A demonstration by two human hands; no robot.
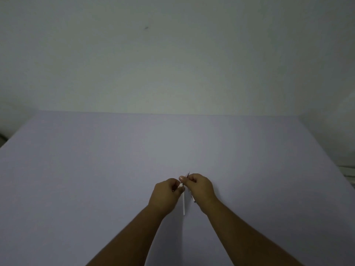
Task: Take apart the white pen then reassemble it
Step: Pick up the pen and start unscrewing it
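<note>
White pen barrel (184, 203): a slim white tube, seen in the gap between the two hands, running from the left hand's fingers down toward the viewer; its lower end showed free, and whether it rested on the surface or hung just above it could not be told. Upper end hidden at the left fingertips.

Refill (187, 174): a thin dark pointed piece, its tip projecting up and away past the right hand's fingertips, tilted slightly rightward. A further short length with reddish and dark marks (192, 197) showed below the right palm; whether it belonged to the same piece could not be told.

Left hand (166, 194): fingers curled closed, thumb and forefinger pinched at the top of the barrel. A small reddish spot showed among the curled fingers; too small to identify.

Right hand (200, 188): fingers curled closed, thumb and forefinger pinched on the thin dark piece, fingertips touching or nearly touching those of the left hand.

Forearms: both bare, entering from the bottom edge and converging toward the middle.

Table (96, 169): flat, pale lavender-grey, filling the lower half of the view.

Wall (172, 54): plain, pale, dimly lit, behind the table's far edge, bearing one small dark mark (146, 27) high up.
</note>
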